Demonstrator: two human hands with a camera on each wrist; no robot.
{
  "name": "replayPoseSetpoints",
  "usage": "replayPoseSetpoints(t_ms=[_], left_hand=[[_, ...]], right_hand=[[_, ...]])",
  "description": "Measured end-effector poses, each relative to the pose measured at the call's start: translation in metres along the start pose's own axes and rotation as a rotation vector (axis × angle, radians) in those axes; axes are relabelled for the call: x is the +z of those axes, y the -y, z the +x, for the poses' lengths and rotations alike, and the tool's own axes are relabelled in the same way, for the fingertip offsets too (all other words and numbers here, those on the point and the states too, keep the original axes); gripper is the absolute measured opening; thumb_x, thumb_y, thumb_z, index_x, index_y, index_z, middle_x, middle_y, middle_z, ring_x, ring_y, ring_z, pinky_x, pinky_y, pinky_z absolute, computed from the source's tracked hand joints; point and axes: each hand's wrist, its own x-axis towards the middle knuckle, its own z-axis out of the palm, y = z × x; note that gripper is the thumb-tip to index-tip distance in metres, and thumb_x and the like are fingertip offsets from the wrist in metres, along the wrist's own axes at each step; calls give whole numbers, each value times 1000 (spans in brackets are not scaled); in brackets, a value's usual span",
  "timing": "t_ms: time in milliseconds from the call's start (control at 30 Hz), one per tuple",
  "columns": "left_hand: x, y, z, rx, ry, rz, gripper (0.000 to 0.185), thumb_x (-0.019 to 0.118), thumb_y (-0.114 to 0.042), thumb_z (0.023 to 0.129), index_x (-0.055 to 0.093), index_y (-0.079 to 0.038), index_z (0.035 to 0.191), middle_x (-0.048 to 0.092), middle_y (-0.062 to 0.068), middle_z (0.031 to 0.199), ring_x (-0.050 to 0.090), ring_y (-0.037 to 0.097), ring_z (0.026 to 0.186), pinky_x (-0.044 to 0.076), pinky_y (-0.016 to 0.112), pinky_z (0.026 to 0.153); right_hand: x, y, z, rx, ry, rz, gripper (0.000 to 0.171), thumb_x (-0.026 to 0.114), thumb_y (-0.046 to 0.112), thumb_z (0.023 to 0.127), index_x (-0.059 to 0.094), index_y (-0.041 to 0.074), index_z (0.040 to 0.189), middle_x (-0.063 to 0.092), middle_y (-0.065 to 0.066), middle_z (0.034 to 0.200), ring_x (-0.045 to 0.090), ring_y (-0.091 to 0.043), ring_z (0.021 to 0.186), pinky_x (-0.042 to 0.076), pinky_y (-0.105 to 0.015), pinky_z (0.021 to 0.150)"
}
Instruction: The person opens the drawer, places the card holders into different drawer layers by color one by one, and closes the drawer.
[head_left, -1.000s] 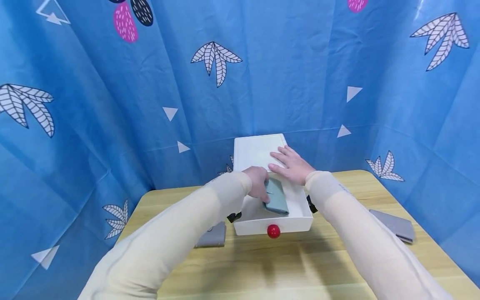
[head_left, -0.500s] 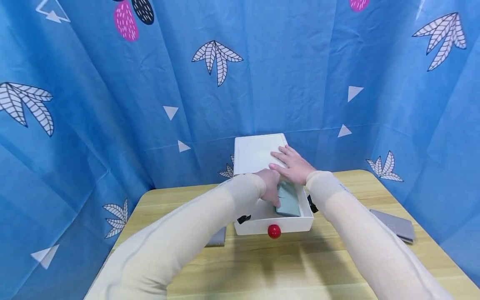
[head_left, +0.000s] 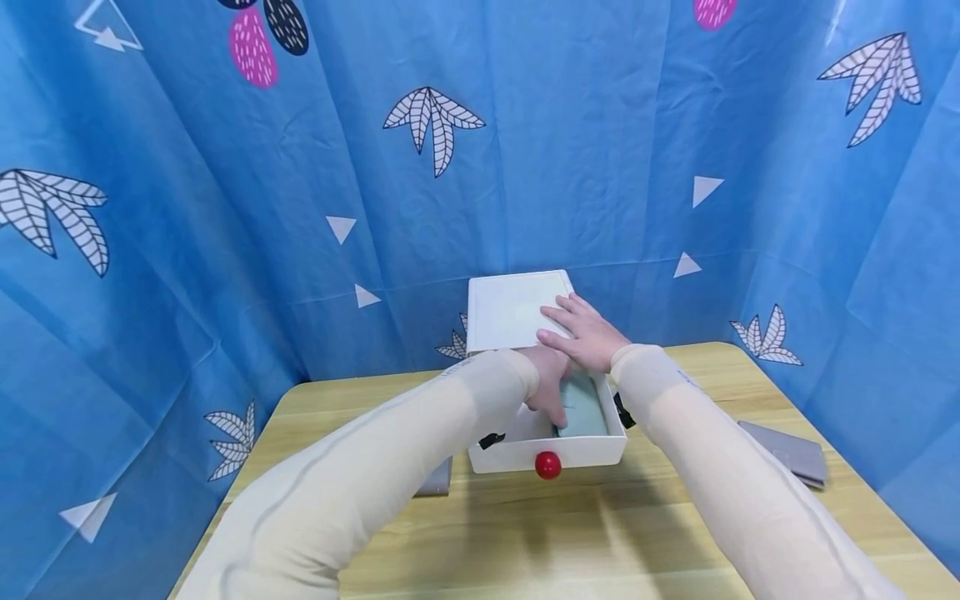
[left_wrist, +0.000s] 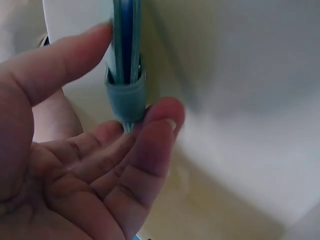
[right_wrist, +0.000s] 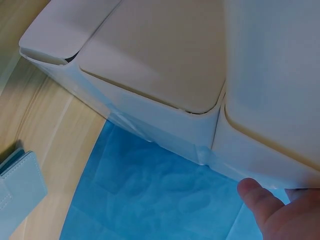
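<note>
A pale green wallet (head_left: 585,410) lies against the right side of the pulled-out white drawer (head_left: 502,457), which has a red ball knob (head_left: 548,465). My left hand (head_left: 550,385) is inside the drawer and grips the wallet's left edge. In the left wrist view, my thumb touches one side of the wallet (left_wrist: 126,97) and my curled fingertips meet its clasp end. My right hand (head_left: 587,337) rests with spread fingers on the top right edge of the white drawer unit (head_left: 513,310). In the right wrist view, only part of my right hand (right_wrist: 285,212) shows.
A grey wallet (head_left: 787,452) lies on the wooden table (head_left: 540,542) at the right. Another grey one (head_left: 437,479), partly hidden by my left sleeve, lies left of the drawer. A blue patterned curtain (head_left: 585,167) hangs close behind and at both sides.
My left hand has moved right inside the drawer with the green wallet, which now lies straighter along the right wall. My right hand has stayed in place.
</note>
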Motion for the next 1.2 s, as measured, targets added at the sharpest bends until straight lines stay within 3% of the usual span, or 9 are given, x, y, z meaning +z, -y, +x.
replayPoseSetpoints(t_ms=[167, 333, 533, 700, 967, 1200], left_hand=[[0, -2, -2, -6, 30, 43, 68, 82, -41, 75, 53, -21, 133, 61, -3, 86, 62, 12, 69, 49, 26, 64], [3, -1, 0, 34, 46, 110, 66, 82, -41, 74, 52, -18, 129, 60, -3, 85, 59, 11, 64, 48, 23, 58], [9, -1, 6, 54, 64, 198, 59, 80, -43, 75, 54, -18, 121, 59, -4, 85, 57, 9, 70, 47, 23, 61], [10, -2, 3, 48, 49, 202, 58, 80, -43, 75, 55, -19, 122, 59, -4, 88, 56, 11, 80, 47, 24, 66], [8, 0, 0, 69, 43, 194, 59, 79, -44, 76, 55, -18, 123, 58, -4, 90, 55, 11, 84, 47, 26, 72], [-3, 8, -9, 103, 38, 121, 61, 74, -46, 81, 55, -20, 133, 62, -4, 113, 55, 12, 99, 48, 35, 89]], right_hand=[[1, 0, 0, -3, 3, 1, 73, 39, 64, 94, 32, 21, 151, 14, -9, 160, -2, -30, 147, 8, -62, 112], [1, -2, 1, -18, -9, -12, 71, 40, 62, 95, 33, 19, 151, 15, -11, 160, 0, -31, 147, 8, -59, 113], [2, -2, 1, -44, -26, -19, 69, 43, 58, 95, 36, 16, 150, 18, -15, 158, 2, -34, 146, 9, -58, 114], [2, -2, 1, -40, -29, -17, 68, 43, 58, 95, 36, 17, 150, 18, -14, 159, 2, -33, 146, 9, -58, 114], [2, -2, 1, -23, -14, -17, 71, 41, 61, 94, 34, 18, 151, 16, -12, 159, 1, -32, 147, 9, -59, 113], [1, 0, 0, 0, -1, -7, 73, 40, 64, 93, 33, 21, 151, 15, -9, 160, -1, -30, 147, 9, -61, 113]])
